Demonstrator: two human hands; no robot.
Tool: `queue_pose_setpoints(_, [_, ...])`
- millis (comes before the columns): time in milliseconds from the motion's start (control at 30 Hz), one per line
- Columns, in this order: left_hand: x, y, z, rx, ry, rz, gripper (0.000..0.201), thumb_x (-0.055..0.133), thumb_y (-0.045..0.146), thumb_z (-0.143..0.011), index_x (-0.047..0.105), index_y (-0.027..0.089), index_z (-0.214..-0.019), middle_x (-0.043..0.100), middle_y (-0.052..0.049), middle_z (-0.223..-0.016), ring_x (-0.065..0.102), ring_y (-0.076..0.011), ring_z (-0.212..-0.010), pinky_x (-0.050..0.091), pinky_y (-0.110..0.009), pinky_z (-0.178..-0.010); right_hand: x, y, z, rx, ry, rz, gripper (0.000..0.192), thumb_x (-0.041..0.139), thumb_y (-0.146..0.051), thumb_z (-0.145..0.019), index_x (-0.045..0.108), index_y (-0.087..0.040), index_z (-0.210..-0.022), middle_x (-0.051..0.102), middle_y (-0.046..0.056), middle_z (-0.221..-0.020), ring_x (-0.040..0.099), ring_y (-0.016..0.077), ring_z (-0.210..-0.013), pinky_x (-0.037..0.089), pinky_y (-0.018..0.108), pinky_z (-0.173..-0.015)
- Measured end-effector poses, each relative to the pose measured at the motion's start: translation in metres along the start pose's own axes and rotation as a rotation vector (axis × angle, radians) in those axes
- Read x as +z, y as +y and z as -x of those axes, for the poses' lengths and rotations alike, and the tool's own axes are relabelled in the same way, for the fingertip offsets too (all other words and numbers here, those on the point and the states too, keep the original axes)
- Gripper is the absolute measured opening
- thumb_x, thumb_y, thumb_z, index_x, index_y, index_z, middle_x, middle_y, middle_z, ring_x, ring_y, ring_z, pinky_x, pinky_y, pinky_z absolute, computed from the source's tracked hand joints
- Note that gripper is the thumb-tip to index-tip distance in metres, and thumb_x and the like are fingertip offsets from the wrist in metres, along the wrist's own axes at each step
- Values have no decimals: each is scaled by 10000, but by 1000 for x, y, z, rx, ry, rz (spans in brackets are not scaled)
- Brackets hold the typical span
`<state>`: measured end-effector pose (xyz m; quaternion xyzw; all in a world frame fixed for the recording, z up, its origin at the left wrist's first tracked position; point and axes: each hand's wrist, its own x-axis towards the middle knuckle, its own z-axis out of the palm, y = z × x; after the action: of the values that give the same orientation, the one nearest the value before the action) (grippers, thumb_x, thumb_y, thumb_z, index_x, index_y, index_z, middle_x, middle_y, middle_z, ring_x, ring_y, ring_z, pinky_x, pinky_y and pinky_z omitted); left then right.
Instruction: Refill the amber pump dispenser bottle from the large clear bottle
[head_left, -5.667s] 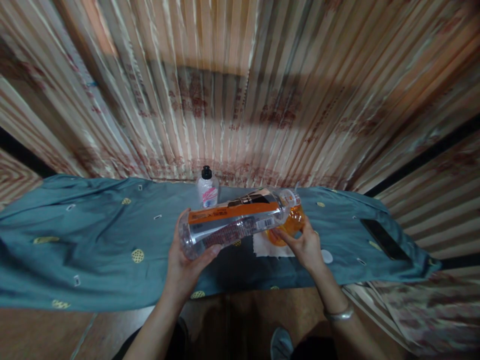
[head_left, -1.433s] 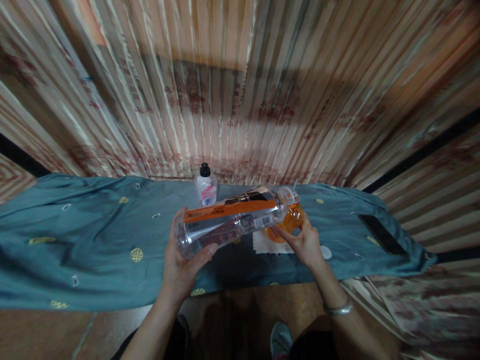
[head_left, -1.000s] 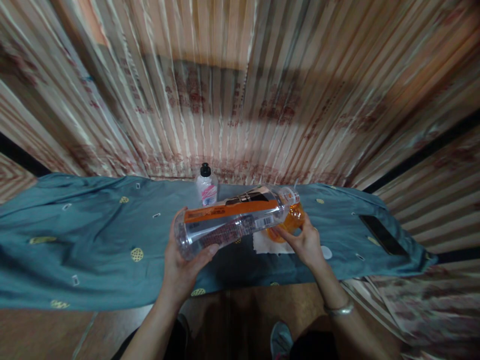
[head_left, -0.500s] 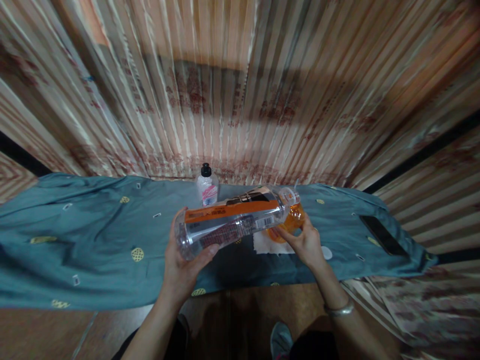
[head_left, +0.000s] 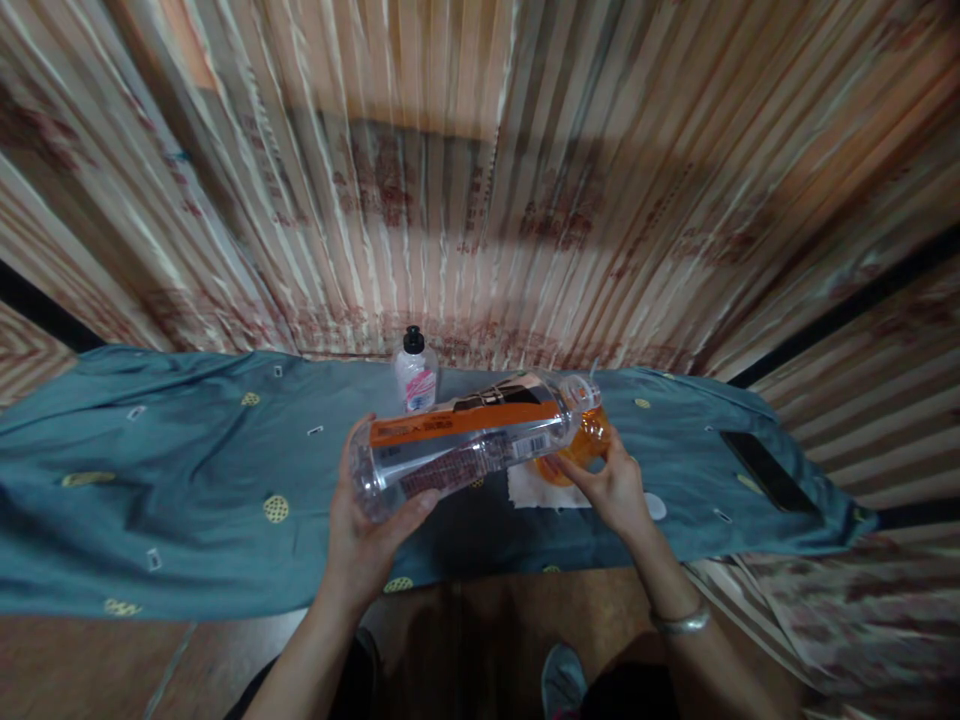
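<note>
My left hand (head_left: 364, 540) grips the base of a large clear plastic bottle (head_left: 465, 445) with an orange label. The bottle lies almost level, its open mouth tipped over a small glass of orange liquid (head_left: 581, 445). My right hand (head_left: 615, 490) holds that glass, which stands on a white napkin (head_left: 536, 492) on the blue-green cloth. The bottle looks nearly empty.
The blue-green patterned cloth (head_left: 187, 480) covers a long low table. A small white bottle with a black cap (head_left: 415, 373) stands at the back. A dark phone (head_left: 765, 470) lies at the right, a white cap (head_left: 654, 506) near my right wrist. A striped curtain hangs behind.
Almost nothing differs; both hands keep the bottle and the glass in the same pose, with only slight shifts of the view.
</note>
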<state>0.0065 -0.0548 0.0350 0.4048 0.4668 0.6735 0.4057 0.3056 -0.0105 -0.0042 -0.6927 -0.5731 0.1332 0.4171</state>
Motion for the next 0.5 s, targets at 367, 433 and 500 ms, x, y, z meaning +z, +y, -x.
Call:
queue_pose_setpoints(367, [0,2,0,-4,-3,-13,913,988,399,-653,573,285,-1459,728,-66,-1318,696,-297,-1259,561,-450,-1128,0,-3,1,-10,-8,-4,847,776,-745,-689,635,-171,-1295,835,166,-1087,802,388,-971,630,474,-812])
queue_pose_setpoints(433, [-1,2,0,-4,-7,-19,925,989,401,-653,567,282,-1468,726,-65,-1322,687,-302,-1276,550,-461,-1141,-1,-4,1,-15,-9,-13,832,774,-739,-700,635,-175,-1295,836,158,-1087,802,382,-975,631,470,-815])
queue_pose_setpoints(500, [-1,2,0,-1,-6,-32,940,990,408,-649,563,271,-1475,722,-71,-1324,687,-310,-1276,552,-478,-1140,-1,-3,1,-17,-4,-17,831,769,-741,-706,632,-176,-1299,836,155,-1086,803,379,-975,631,470,-817])
